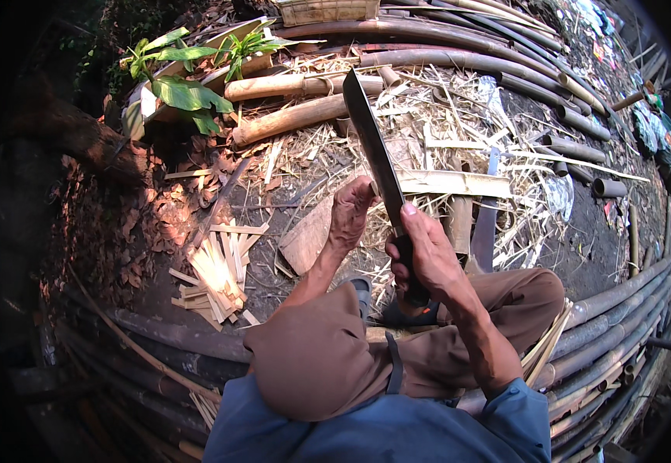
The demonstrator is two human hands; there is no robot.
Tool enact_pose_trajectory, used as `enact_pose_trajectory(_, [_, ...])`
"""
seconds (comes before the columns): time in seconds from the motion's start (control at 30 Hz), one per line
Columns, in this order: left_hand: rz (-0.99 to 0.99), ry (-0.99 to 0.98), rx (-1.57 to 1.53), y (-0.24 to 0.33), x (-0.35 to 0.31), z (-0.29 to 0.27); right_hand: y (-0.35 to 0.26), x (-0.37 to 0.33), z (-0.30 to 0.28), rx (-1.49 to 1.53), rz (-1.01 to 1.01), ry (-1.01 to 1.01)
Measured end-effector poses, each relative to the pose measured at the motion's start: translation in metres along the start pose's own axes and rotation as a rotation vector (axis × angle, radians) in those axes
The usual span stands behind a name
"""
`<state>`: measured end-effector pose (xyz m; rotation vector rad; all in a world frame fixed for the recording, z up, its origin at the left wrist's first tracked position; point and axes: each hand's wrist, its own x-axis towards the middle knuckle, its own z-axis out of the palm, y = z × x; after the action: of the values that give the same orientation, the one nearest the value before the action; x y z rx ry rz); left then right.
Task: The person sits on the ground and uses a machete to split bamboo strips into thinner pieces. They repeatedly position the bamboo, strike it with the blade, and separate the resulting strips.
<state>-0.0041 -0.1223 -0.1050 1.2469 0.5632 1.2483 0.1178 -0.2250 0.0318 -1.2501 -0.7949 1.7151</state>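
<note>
My right hand (427, 247) is wrapped round the dark handle of a machete (374, 147). Its long blade points up and away, leaning slightly left. Beside the blade's left edge, my left hand (351, 208) is closed, thumb and fingers pinched together against or very near the metal. A small pale edge shows at those fingertips, but what it belongs to is hidden. Below the left forearm lies a wooden block (308, 235). To the right of the blade rests a pale split bamboo piece (455, 183), and a long flat metal blade (484, 235) lies beneath it.
Cut bamboo strips (220, 270) are piled on the left. Bamboo shavings (436, 116) litter the ground ahead. Bamboo poles (459, 58) lie across the far side, with more poles (606, 324) at the near right. A leafy plant (185, 89) stands far left.
</note>
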Motion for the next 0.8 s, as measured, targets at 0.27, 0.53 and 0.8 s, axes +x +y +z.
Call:
enact_pose_trajectory(0.27, [-0.007,-0.020,-0.023,0.003,-0.001,0.002,-0.003,-0.005,0.001,-0.024,0.054,0.011])
enact_pose_trajectory(0.53, [-0.013,0.002,-0.057,0.004,-0.003,0.006,-0.003,-0.008,0.003,-0.036,0.042,0.015])
enact_pose_trajectory(0.8, [-0.071,-0.027,-0.066,0.002,-0.001,0.005,0.007,-0.008,0.004,-0.490,-0.273,0.178])
